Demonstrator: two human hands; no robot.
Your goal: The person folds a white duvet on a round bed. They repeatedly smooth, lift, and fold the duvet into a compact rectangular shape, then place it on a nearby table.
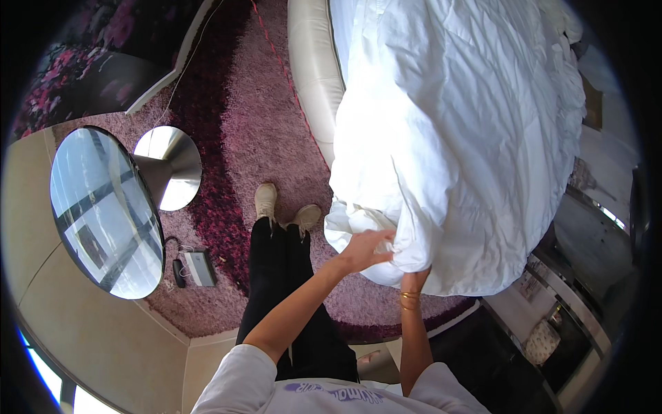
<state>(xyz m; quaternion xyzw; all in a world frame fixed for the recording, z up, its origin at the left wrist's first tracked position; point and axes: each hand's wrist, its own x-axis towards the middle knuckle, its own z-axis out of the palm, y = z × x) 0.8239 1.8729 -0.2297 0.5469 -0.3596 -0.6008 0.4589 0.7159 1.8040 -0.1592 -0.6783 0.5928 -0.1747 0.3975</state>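
A large white duvet spreads over the bed and hangs in a gathered corner near me. My left hand is at the folds of this corner, its thumb and fingers taking hold of the fabric. My right hand reaches up under the corner just to the right. Cloth covers its fingers, so their grip is hidden; the wrist with gold-coloured bangles shows below. Bunched folds lie left of my left hand.
The padded cream bed frame runs along the duvet's left side. A round glossy-topped table on a metal base stands at left. A power strip or adapter box and cords lie on the purple shag rug. A red cord skirts the bed.
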